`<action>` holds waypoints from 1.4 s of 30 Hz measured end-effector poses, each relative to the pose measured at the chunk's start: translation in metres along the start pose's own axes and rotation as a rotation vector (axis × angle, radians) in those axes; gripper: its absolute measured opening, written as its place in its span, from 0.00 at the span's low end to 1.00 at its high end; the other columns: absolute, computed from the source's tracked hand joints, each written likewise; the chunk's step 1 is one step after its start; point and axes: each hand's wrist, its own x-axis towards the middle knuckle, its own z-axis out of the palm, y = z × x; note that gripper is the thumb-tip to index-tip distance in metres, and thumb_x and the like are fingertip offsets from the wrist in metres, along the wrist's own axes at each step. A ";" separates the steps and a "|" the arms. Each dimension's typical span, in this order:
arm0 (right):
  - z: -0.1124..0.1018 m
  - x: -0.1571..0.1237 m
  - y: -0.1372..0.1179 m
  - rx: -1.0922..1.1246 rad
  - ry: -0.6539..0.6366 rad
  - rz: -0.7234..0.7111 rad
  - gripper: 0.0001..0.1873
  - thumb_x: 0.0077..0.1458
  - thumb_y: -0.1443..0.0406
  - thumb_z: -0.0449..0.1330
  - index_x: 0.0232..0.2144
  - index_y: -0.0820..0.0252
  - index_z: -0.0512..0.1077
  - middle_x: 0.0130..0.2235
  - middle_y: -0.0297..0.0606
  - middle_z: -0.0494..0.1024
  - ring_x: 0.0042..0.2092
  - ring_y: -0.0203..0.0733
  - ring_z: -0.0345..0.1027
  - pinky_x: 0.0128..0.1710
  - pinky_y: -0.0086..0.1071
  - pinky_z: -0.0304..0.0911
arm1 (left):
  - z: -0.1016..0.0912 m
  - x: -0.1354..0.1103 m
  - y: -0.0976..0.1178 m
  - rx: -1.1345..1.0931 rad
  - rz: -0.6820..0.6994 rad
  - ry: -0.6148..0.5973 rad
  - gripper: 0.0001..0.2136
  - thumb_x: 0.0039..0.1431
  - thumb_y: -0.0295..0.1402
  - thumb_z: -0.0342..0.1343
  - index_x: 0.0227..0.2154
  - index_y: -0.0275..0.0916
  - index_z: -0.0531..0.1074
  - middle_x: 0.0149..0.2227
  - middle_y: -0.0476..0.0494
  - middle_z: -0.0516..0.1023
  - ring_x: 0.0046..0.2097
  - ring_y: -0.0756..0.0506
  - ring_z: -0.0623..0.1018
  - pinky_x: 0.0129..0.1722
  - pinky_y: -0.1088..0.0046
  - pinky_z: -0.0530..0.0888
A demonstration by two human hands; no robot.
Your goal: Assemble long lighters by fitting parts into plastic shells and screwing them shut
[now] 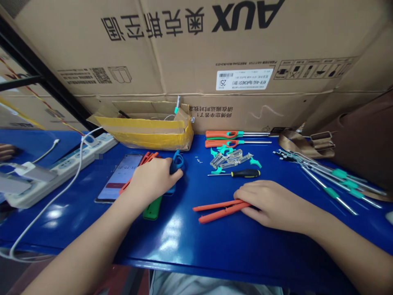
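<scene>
My right hand [265,203] is closed on two orange-red lighter casing halves [219,209], which spread apart toward the left. Over a pile of plastic casings at the centre left, my left hand [155,174] is curled, with its thumb by a blue lighter casing [177,161]. Its fingertips are hidden beneath it. Red casings [149,157] and a green casing [152,208] stick out around that hand. A black-and-yellow screwdriver [245,173] lies beyond my right hand, near clear plastic fuel tanks [231,159] and small teal parts [218,170].
Assembled-looking orange lighters [222,143] lie at the back. Metal lighter tubes [334,186] and a brown strap [290,143] are at right. A yellow-taped carton [147,137], a phone [112,186] and a power strip [66,170] with cables occupy the left. Another person's hand [6,151] shows at the far left.
</scene>
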 end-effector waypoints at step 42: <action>0.001 -0.001 -0.002 0.013 -0.046 0.024 0.08 0.67 0.64 0.52 0.38 0.56 0.70 0.37 0.36 0.77 0.39 0.46 0.73 0.40 0.40 0.63 | 0.043 0.041 -0.010 -0.215 0.235 0.234 0.21 0.66 0.25 0.45 0.56 0.40 0.76 0.42 0.39 0.79 0.44 0.42 0.82 0.49 0.68 0.76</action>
